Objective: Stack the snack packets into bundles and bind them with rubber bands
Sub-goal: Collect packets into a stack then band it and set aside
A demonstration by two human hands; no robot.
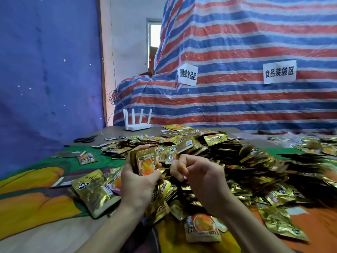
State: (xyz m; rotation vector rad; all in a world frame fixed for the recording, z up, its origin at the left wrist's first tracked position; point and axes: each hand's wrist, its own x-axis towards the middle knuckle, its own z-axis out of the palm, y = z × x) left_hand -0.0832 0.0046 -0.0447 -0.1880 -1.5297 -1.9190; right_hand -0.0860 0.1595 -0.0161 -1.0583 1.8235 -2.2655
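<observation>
One small stack of gold foil snack packets (145, 162) is gripped upright in the left hand (138, 182), the right hand's (198, 174) curled fingers (179, 160) pinch what seems a thin yellow rubber band (182, 168), and the big loose heap (237, 161) on the counter (36, 198) waits unbundled.

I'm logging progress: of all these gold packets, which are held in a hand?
The upright stack gripped in the left hand, orange picture facing the camera; the others lie in the heap.

Left hand (140, 181) grips packet stack (145, 161); right hand (197, 172) pinches rubber band (182, 168).
</observation>
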